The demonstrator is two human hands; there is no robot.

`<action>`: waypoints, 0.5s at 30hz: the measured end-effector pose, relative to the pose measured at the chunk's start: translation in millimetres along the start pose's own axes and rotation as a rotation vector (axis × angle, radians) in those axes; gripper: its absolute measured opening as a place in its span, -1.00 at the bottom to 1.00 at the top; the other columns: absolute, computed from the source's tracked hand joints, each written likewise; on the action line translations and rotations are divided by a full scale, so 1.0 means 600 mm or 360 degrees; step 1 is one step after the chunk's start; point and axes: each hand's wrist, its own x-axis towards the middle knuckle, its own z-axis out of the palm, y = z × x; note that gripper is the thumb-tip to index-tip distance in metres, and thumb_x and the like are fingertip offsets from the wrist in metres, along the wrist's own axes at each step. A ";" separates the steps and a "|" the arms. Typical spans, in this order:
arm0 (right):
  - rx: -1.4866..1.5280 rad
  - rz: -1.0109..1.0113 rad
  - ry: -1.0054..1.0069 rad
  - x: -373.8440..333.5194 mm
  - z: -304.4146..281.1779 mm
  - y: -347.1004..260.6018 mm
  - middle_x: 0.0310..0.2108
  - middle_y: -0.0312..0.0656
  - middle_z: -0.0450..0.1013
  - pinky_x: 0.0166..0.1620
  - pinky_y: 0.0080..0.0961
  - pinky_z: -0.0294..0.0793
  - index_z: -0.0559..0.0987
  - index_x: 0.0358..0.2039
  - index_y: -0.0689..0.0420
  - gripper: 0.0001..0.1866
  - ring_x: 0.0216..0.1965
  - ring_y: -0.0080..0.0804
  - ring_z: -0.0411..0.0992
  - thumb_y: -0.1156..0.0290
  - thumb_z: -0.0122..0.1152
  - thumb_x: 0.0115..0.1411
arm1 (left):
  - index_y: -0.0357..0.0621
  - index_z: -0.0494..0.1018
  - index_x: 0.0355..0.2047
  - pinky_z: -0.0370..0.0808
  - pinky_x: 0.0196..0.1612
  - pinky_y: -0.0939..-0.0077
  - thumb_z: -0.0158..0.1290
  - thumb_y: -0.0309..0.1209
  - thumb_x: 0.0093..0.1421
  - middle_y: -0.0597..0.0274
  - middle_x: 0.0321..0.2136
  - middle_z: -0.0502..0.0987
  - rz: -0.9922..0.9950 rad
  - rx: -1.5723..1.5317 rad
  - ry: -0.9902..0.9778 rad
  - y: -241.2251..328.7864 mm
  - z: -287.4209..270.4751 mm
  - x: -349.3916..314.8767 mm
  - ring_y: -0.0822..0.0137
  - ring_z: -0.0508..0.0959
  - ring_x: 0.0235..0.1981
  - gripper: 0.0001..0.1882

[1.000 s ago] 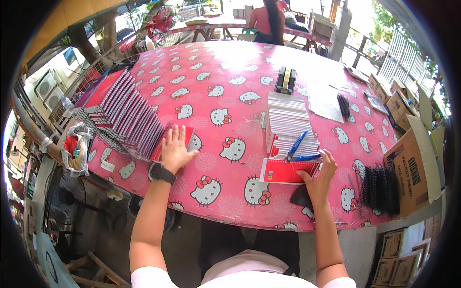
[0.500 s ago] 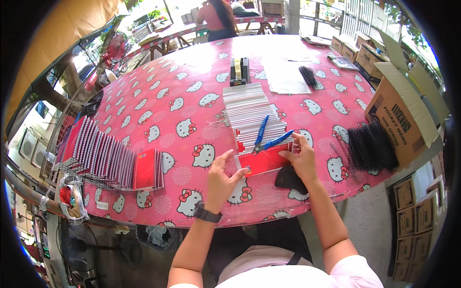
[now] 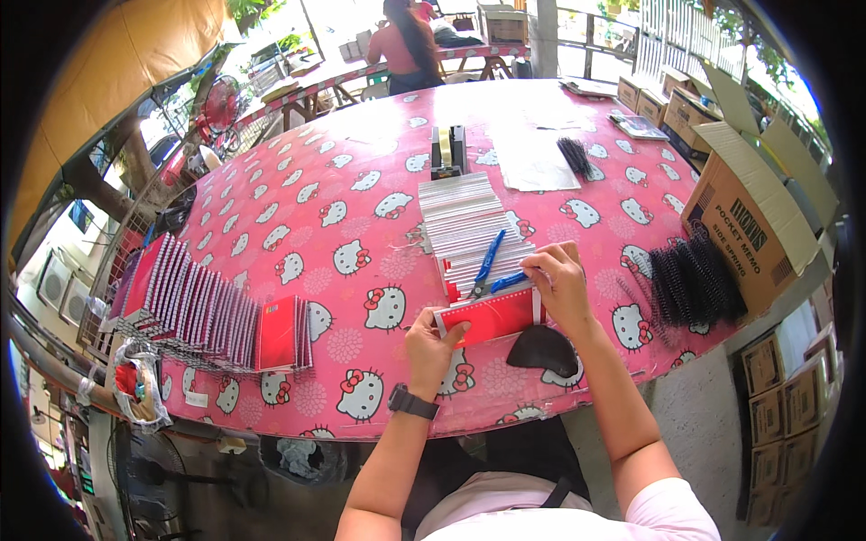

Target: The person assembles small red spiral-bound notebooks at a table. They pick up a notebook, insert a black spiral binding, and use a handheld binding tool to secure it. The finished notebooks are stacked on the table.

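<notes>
My left hand (image 3: 431, 347) grips the left end of a red memo pad (image 3: 492, 317), its thumb lying on the cover. A row of punched holes runs along the pad's upper edge. At the pad's upper right corner my right hand (image 3: 561, 281) has its fingers pinched together; what is between them is too small to make out. Just beyond the pad, blue-handled cutting pliers (image 3: 487, 261) lie on a long row of unbound pads (image 3: 469, 212), mostly white edges showing. A dark, rounded flat piece (image 3: 544, 352) rests on the table beside the pad, below my right hand.
Bound notebooks (image 3: 194, 307) stand in rows at the left. Black spiral coils (image 3: 695, 279) are heaped at the right by an open carton (image 3: 753, 212). A tape dispenser (image 3: 447, 153), white paper (image 3: 532, 158) and more coils (image 3: 575, 159) lie farther back. A person (image 3: 404, 50) stands beyond the patterned pink table (image 3: 343, 298).
My left hand has closed on the pad's left end, and the pad is tilted up more. My right hand has shifted from its right side to the upper right corner.
</notes>
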 end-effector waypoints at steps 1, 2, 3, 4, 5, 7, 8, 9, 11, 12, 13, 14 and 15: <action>-0.0039 -0.0023 -0.0016 0.007 0.001 0.001 -0.32 -0.29 0.48 -0.09 -0.30 0.31 0.59 -0.33 0.08 -0.85 -0.17 -0.24 0.33 0.51 0.25 0.03 | -0.23 0.47 -0.31 0.43 -0.44 0.65 0.33 -0.43 -0.05 0.31 -0.49 0.54 0.0035 0.0031 -0.0011 -0.004 0.001 0.001 0.56 0.47 -0.49 -0.68; -0.0079 -0.0045 -0.0031 0.014 0.004 0.002 -0.32 -0.29 0.49 -0.09 -0.30 0.31 0.59 -0.34 0.07 -0.85 -0.17 -0.24 0.33 0.51 0.25 0.02 | -0.23 0.47 -0.32 0.43 -0.44 0.64 0.33 -0.43 -0.04 0.31 -0.48 0.54 0.0071 0.0062 -0.0023 -0.007 0.002 0.003 0.57 0.47 -0.47 -0.68; -0.0121 -0.0066 -0.0045 0.019 0.004 0.001 -0.32 -0.29 0.49 -0.10 -0.30 0.31 0.59 -0.34 0.07 -0.85 -0.17 -0.24 0.34 0.50 0.26 0.02 | -0.22 0.46 -0.32 0.43 -0.43 0.64 0.33 -0.43 -0.04 0.32 -0.49 0.54 0.0053 -0.0015 -0.0057 -0.011 0.000 0.003 0.57 0.47 -0.46 -0.69; -0.0065 -0.0039 -0.0012 0.023 0.006 -0.002 -0.32 -0.27 0.49 -0.10 -0.30 0.31 0.58 -0.33 0.07 -0.84 -0.16 -0.23 0.34 0.50 0.26 0.02 | -0.21 0.46 -0.32 0.43 -0.42 0.64 0.33 -0.43 -0.04 0.33 -0.49 0.53 0.0039 -0.0085 -0.0087 -0.013 -0.005 0.006 0.57 0.47 -0.45 -0.69; -0.0013 -0.0013 0.0022 0.024 0.005 -0.007 -0.32 -0.26 0.49 -0.09 -0.29 0.31 0.58 -0.32 0.08 -0.84 -0.16 -0.22 0.34 0.50 0.26 0.02 | -0.21 0.46 -0.32 0.42 -0.41 0.63 0.32 -0.43 -0.03 0.35 -0.49 0.53 0.0027 -0.0158 -0.0119 -0.015 -0.012 0.008 0.57 0.47 -0.43 -0.70; 0.0075 0.0019 0.0168 0.019 0.002 -0.019 -0.31 -0.18 0.49 -0.07 -0.25 0.31 0.57 -0.30 0.09 -0.81 -0.14 -0.18 0.35 0.50 0.26 0.02 | -0.19 0.44 -0.30 0.42 -0.38 0.63 0.29 -0.48 0.00 0.36 -0.48 0.51 0.0028 -0.0053 -0.0131 -0.007 -0.046 -0.002 0.57 0.47 -0.41 -0.72; 0.0111 0.0040 0.0154 0.009 0.006 -0.025 -0.30 -0.16 0.49 -0.06 -0.25 0.31 0.57 -0.29 0.10 -0.81 -0.14 -0.17 0.36 0.49 0.26 0.01 | -0.19 0.44 -0.29 0.42 -0.36 0.63 0.27 -0.51 0.01 0.37 -0.48 0.50 0.0032 0.0006 -0.0113 0.003 -0.070 -0.010 0.56 0.46 -0.41 -0.73; 0.0136 0.0054 0.0136 -0.006 0.005 -0.029 -0.30 -0.14 0.48 -0.05 -0.25 0.30 0.57 -0.29 0.11 -0.80 -0.14 -0.16 0.36 0.49 0.26 0.01 | -0.19 0.43 -0.26 0.42 -0.34 0.63 0.23 -0.53 0.04 0.37 -0.46 0.50 0.0043 -0.0039 -0.0034 0.014 -0.088 -0.024 0.56 0.46 -0.40 -0.74; 0.0066 0.0021 0.0090 -0.027 -0.020 -0.038 -0.28 -0.11 0.48 -0.04 -0.27 0.31 0.57 -0.28 0.14 -0.78 -0.15 -0.15 0.37 0.50 0.27 0.00 | -0.18 0.41 -0.24 0.41 -0.30 0.63 0.17 -0.56 0.09 0.38 -0.43 0.48 0.0044 -0.0072 0.0031 0.037 -0.106 -0.045 0.56 0.44 -0.39 -0.76; 0.0037 -0.0016 0.0054 -0.035 -0.022 -0.051 -0.27 -0.10 0.48 -0.05 -0.29 0.32 0.57 -0.28 0.16 -0.78 -0.16 -0.15 0.38 0.51 0.27 -0.01 | -0.18 0.40 -0.23 0.40 -0.28 0.63 0.15 -0.57 0.11 0.38 -0.42 0.47 0.0022 -0.0005 0.0052 0.046 -0.118 -0.057 0.56 0.43 -0.37 -0.78; 0.0075 -0.0040 0.0011 -0.039 -0.032 -0.060 -0.27 -0.12 0.48 -0.05 -0.33 0.34 0.56 -0.25 0.15 -0.74 -0.16 -0.19 0.39 0.51 0.30 -0.02 | -0.18 0.40 -0.24 0.40 -0.27 0.63 0.16 -0.56 0.11 0.38 -0.41 0.47 -0.0046 -0.0122 0.0018 0.056 -0.120 -0.065 0.57 0.43 -0.37 -0.78; 0.0135 -0.0041 -0.0021 -0.046 -0.037 -0.073 -0.26 -0.13 0.48 -0.05 -0.37 0.36 0.56 -0.22 0.15 -0.70 -0.16 -0.24 0.40 0.51 0.33 -0.03 | -0.18 0.41 -0.24 0.39 -0.27 0.63 0.16 -0.54 0.11 0.38 -0.41 0.47 -0.0118 -0.0207 -0.0024 0.068 -0.129 -0.072 0.57 0.42 -0.36 -0.79; 0.0196 -0.0042 -0.0053 -0.052 -0.042 -0.087 -0.25 -0.15 0.48 -0.06 -0.41 0.37 0.55 -0.20 0.15 -0.66 -0.16 -0.28 0.41 0.51 0.36 -0.04 | -0.18 0.41 -0.25 0.38 -0.26 0.64 0.17 -0.53 0.11 0.38 -0.40 0.47 -0.0189 -0.0292 -0.0067 0.073 -0.132 -0.078 0.57 0.42 -0.36 -0.80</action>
